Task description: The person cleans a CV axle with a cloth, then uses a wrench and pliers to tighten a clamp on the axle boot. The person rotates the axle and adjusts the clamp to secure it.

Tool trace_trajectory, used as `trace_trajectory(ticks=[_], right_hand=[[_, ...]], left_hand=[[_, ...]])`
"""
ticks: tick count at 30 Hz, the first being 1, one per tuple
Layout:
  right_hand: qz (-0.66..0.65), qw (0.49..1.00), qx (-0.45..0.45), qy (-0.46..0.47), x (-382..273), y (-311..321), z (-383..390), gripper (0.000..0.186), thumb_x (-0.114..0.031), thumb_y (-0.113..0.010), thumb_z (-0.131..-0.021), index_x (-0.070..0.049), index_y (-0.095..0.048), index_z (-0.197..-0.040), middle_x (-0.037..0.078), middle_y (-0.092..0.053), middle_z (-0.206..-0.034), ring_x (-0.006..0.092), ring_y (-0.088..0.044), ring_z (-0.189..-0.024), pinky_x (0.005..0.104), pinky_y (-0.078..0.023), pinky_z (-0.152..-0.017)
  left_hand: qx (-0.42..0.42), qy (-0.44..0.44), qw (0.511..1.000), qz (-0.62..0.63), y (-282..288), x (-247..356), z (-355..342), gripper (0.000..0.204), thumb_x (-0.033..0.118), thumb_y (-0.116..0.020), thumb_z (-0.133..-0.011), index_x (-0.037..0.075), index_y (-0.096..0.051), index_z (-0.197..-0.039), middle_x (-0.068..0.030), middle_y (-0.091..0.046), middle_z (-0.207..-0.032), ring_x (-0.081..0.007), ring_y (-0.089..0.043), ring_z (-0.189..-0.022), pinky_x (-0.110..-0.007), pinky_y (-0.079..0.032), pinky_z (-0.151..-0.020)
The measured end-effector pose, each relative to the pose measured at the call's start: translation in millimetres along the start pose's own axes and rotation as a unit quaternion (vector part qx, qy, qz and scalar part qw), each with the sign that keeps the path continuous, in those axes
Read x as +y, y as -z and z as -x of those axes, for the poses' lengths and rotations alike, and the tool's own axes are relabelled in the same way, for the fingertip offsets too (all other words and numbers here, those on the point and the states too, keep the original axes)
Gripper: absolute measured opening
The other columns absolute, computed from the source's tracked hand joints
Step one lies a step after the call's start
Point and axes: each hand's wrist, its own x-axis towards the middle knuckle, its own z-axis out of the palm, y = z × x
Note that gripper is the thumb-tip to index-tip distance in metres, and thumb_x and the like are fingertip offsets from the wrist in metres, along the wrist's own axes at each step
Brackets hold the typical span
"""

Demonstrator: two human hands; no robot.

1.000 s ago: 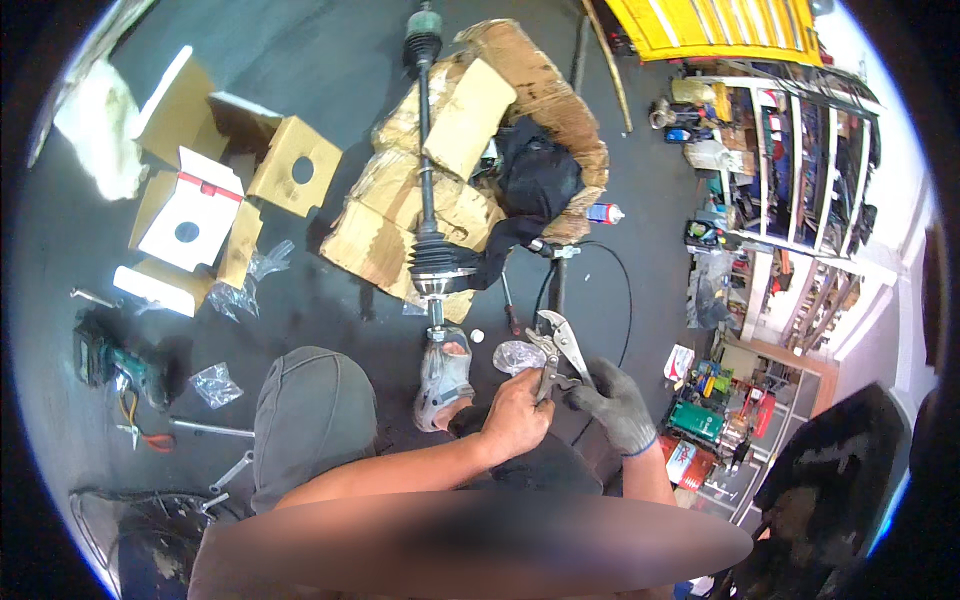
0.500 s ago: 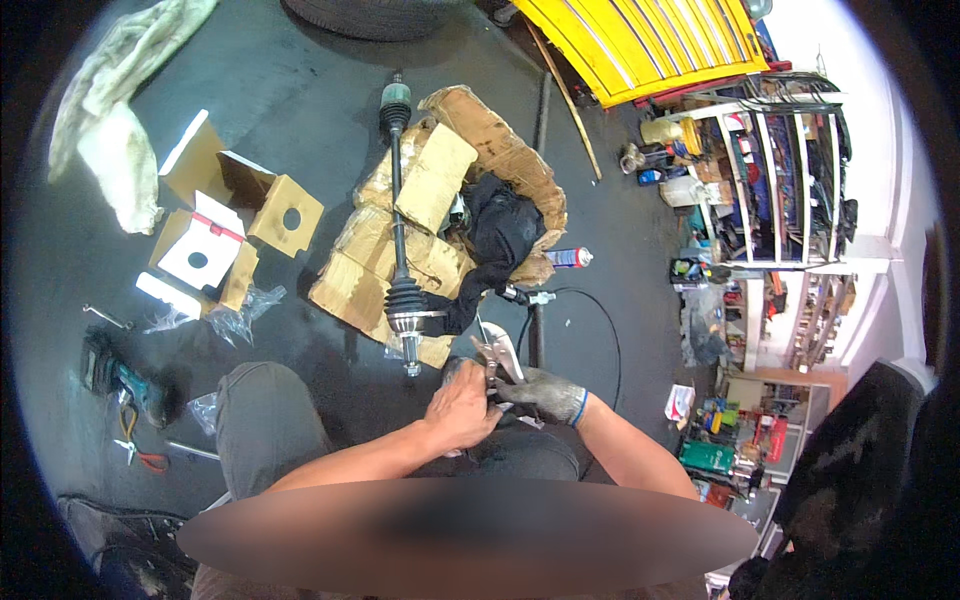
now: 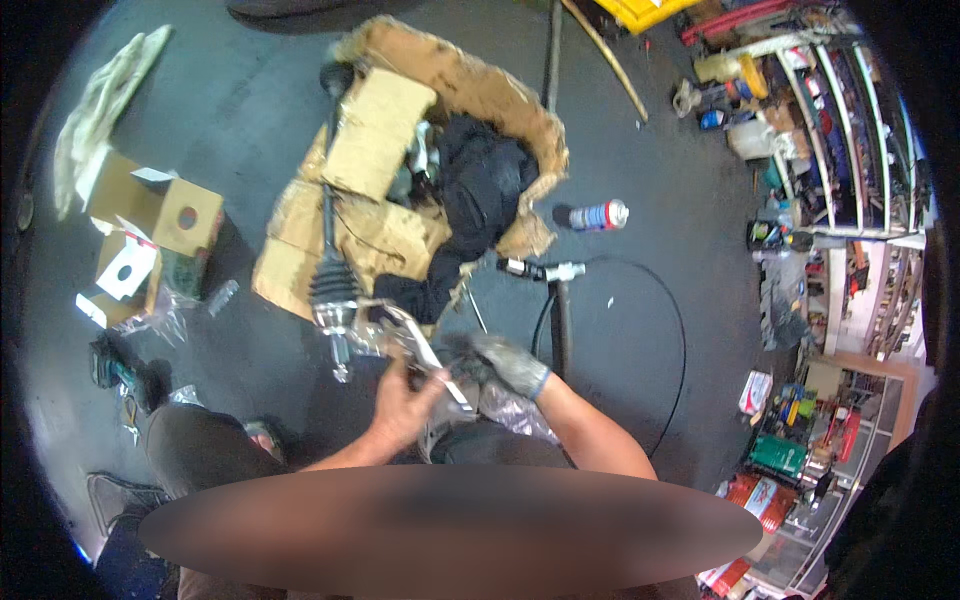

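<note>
My bare left hand (image 3: 406, 402) is closed around a long silvery metal hand tool (image 3: 424, 345); its jaws are too blurred to name its kind. To its right is my right hand (image 3: 512, 362) in a grey glove, its fingers smeared by motion, so whether it holds anything cannot be told. Clear plastic wrap (image 3: 520, 415) lies just below the gloved hand, over my leg. Beyond the tool, a drive shaft (image 3: 330, 230) with a black ribbed boot (image 3: 334, 280) and bright metal joint end lies on flattened cardboard (image 3: 285, 250). A black cloth (image 3: 485, 190) is heaped on the cardboard.
A spray can (image 3: 600, 215) and a black cable (image 3: 683, 340) lie on the floor at right. Open boxes (image 3: 190, 215), a cordless power tool (image 3: 120, 375) and pliers (image 3: 130, 418) are at left. Loaded shelves (image 3: 820, 150) line the right side.
My hands have moved apart. The silvery tool has gone left with my left hand, while my gloved hand is off it. The whole view has shifted.
</note>
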Motion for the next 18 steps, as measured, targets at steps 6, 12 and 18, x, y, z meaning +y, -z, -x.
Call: trace_trajectory(ticks=[6, 12, 18], right_hand=[[0.655, 0.734, 0.101, 0.148, 96, 48, -31, 0.03, -0.014, -0.065, -0.09, -0.011, -0.069, -0.12, 0.026, -0.067, -0.112, 0.0446, -0.073, -0.093, 0.0522, -0.061, -0.08], [0.686, 0.719, 0.071, 0.084, 76, 52, -51, 0.032, -0.018, -0.073, -0.085, -0.007, -0.067, -0.114, 0.023, -0.067, -0.106, 0.0423, -0.074, -0.089, 0.0508, -0.061, -0.075], [0.528, 0.717, 0.229, 0.394, -95, 34, -45, 0.039, -0.005, -0.083, -0.077, -0.002, -0.066, -0.112, 0.02, -0.068, -0.11, 0.0391, -0.071, -0.083, 0.0474, -0.059, -0.075]], left_hand=[[0.115, 0.017, 0.993, -0.017, 15, -7, -7, 0.056, 0.035, -0.078, -0.096, -0.007, -0.063, -0.128, -0.0156, -0.072, -0.11, -0.0233, -0.066, -0.105, -0.037, -0.053, -0.094], [0.129, 0.048, 0.988, -0.074, 4, -2, -10, 0.053, 0.031, -0.081, -0.094, -0.007, -0.064, -0.127, -0.0136, -0.075, -0.107, -0.0191, -0.068, -0.097, -0.035, -0.055, -0.091], [0.168, 0.017, 0.985, 0.044, -23, -4, -18, 0.053, 0.03, -0.08, -0.094, -0.007, -0.063, -0.129, -0.014, -0.073, -0.114, -0.019, -0.068, -0.104, -0.035, -0.054, -0.095]])
